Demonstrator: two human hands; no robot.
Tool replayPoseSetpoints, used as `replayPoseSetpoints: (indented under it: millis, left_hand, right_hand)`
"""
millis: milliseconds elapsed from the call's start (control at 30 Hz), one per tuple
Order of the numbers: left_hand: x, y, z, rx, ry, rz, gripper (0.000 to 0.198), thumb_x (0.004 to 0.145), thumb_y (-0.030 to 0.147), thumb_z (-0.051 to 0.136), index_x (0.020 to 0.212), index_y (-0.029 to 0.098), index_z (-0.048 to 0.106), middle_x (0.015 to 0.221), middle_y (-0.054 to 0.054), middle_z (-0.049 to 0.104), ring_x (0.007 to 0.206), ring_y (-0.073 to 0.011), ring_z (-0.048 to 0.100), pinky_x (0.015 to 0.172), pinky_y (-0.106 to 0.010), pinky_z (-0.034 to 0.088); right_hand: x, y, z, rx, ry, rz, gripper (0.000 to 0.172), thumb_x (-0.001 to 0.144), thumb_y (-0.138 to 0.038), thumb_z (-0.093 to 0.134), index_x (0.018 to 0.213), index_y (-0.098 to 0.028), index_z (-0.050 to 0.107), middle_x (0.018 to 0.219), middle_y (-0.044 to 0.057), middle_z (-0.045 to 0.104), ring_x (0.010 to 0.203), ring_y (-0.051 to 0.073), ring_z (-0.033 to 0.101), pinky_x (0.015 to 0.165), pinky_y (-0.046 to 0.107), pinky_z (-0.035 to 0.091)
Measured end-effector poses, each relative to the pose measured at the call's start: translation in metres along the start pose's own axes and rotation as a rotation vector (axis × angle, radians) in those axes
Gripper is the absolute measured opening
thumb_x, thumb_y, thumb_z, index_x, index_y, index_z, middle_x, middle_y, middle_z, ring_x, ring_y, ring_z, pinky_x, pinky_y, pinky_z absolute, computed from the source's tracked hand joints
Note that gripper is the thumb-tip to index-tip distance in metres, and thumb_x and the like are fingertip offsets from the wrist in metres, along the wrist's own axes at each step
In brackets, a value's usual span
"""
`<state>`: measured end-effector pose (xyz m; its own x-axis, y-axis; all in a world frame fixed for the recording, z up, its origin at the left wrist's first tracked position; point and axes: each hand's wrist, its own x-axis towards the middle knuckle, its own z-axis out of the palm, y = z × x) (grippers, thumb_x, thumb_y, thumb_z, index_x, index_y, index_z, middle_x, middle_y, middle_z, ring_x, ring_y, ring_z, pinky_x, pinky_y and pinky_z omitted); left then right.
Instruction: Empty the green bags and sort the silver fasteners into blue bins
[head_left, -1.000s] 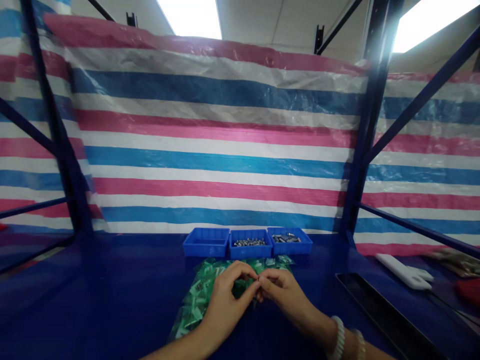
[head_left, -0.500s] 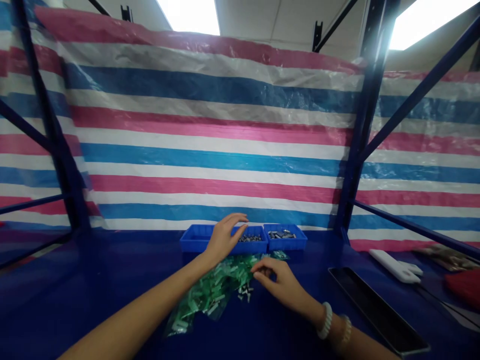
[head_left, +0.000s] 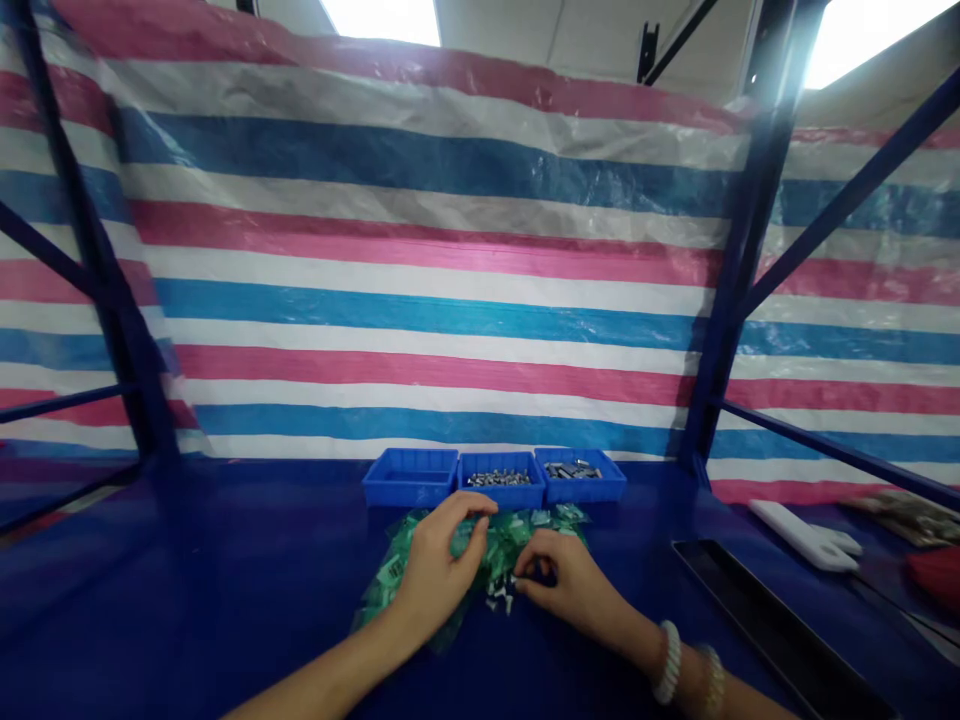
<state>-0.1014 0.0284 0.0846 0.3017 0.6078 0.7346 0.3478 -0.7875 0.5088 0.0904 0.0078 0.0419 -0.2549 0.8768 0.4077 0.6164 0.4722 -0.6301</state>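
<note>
My left hand (head_left: 439, 565) is over the heap of small green plastic bags (head_left: 390, 580), thumb and fingers apart with nothing between them. My right hand (head_left: 566, 585) is low over the table, thumb and forefinger pinched together beside a small pile of loose silver screw-like pieces (head_left: 498, 592). Whatever is at those fingertips is too small to make out. Behind the bags stand three blue bins in a row. Bare floor shows in the left bin (head_left: 411, 492); small metal pieces fill the middle bin (head_left: 501, 497), and flat metal pieces lie in the right bin (head_left: 581, 490).
A long black tray-like thing (head_left: 772, 620) lies on the blue table (head_left: 247, 560) to the right. Beyond it are a white device (head_left: 802, 535) with a cable and a red item (head_left: 937, 580). Blue posts (head_left: 739, 290) and a striped sheet (head_left: 427, 320) stand behind.
My left hand has come down and nearer from in front of the bins to over the bags, uncovering the left and middle bins. My right hand stays pinched by the loose pieces, slightly lower.
</note>
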Motion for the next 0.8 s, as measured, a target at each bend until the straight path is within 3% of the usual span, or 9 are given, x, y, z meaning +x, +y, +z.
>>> replayPoseSetpoints:
  millis: [67,167,333,533,800]
  left_hand:
    - [-0.002,0.001,0.002,-0.028,-0.011,-0.069,0.015,0.086,0.015,0.05,0.093,0.02,0.063,0.089,-0.003,0.069,0.083,-0.0184,0.066,0.077,-0.032,0.051]
    - [-0.008,0.005,0.007,-0.114,-0.077,-0.156,0.015,0.083,0.013,0.051,0.09,0.019,0.062,0.079,-0.002,0.068,0.071,-0.0165,0.065,0.068,-0.029,0.052]
    - [-0.016,0.011,0.016,-0.209,-0.159,-0.179,0.019,0.074,0.009,0.052,0.085,0.019,0.063,0.069,-0.001,0.064,0.06,-0.0144,0.06,0.056,-0.025,0.049]
    - [-0.018,0.011,0.018,-0.239,-0.145,-0.217,0.022,0.07,0.007,0.057,0.088,0.02,0.063,0.07,-0.001,0.064,0.063,-0.0151,0.06,0.061,-0.027,0.051]
    - [-0.02,0.016,0.016,-0.184,-0.058,-0.171,0.003,0.078,0.019,0.064,0.075,0.019,0.064,0.072,-0.002,0.063,0.067,-0.0163,0.06,0.062,-0.027,0.049]
  right_hand:
    - [-0.001,-0.003,-0.004,0.053,0.04,0.028,0.011,0.068,-0.009,0.068,0.075,-0.017,0.068,0.065,-0.001,0.059,0.059,0.013,0.052,0.056,0.023,0.04]
    - [-0.002,-0.012,-0.012,0.123,0.119,-0.045,0.009,0.072,-0.011,0.066,0.079,-0.017,0.067,0.07,0.0,0.061,0.063,0.014,0.053,0.058,0.024,0.042]
    - [-0.005,-0.023,-0.017,0.175,0.196,-0.154,0.001,0.08,-0.019,0.065,0.08,-0.02,0.066,0.076,0.003,0.064,0.07,0.016,0.057,0.063,0.026,0.044]
    - [-0.007,-0.024,-0.014,0.258,0.165,-0.079,0.015,0.086,-0.032,0.062,0.08,-0.019,0.065,0.073,0.002,0.06,0.066,0.015,0.054,0.062,0.026,0.041]
    - [-0.006,-0.022,-0.004,0.505,0.032,0.048,0.042,0.089,-0.054,0.052,0.072,-0.017,0.063,0.064,0.0,0.054,0.063,0.014,0.05,0.059,0.024,0.039]
